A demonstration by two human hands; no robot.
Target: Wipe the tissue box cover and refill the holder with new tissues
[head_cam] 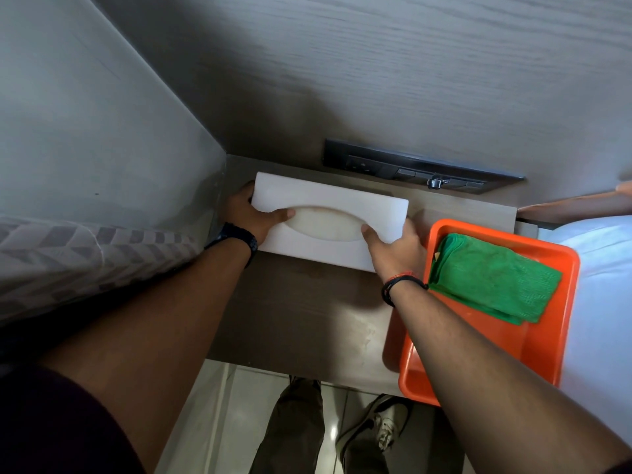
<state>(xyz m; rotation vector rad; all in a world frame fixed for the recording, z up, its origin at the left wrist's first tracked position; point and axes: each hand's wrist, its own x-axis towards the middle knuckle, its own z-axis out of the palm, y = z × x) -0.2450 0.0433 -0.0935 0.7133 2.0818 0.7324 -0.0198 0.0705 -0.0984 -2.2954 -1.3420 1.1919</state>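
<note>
White tissue box cover (330, 203) with an oval dispensing slot, lying at the far left of a wood-grain bedside table (301, 319). The left hand (253, 213) clasps its left end, thumb at the slot's edge; the right hand (393, 248) clasps its near right corner, thumb likewise on the slot. A black watch (239, 237) sits on the left wrist, cord bracelets (400, 285) on the right. Just right of the cover, an orange tray (547, 336) holds a folded green cloth (492, 278). A dark switch panel (410, 167) occupies the far wall.
</note>
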